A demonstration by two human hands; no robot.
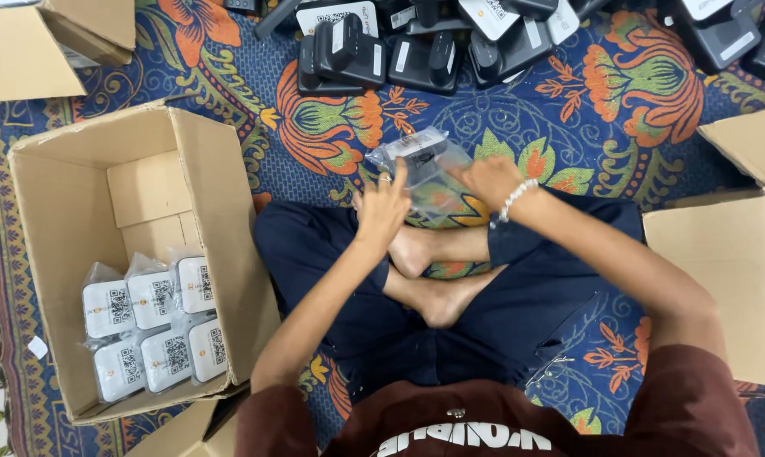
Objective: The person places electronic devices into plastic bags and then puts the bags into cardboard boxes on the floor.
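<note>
Head view: left hand (383, 206), right hand (489, 180) fingers grip bagged device (421, 158), long axis left-right.

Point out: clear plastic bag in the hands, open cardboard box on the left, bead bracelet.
clear plastic bag (422, 161), head view, upper middle.
open cardboard box (60, 220), head view, inner left wall.
bead bracelet (515, 199), head view, beads on wrist.

The light around me is even and soft, bright enough, with no strong source that I can tell. Shadows are weak; only the inside of the cardboard box (103, 195) is a little darker. The clear plastic bag (420, 161) gives small glare. My right hand (490, 180) is slightly blurred. The picture bends at its edges, like from a wide lens.
</note>
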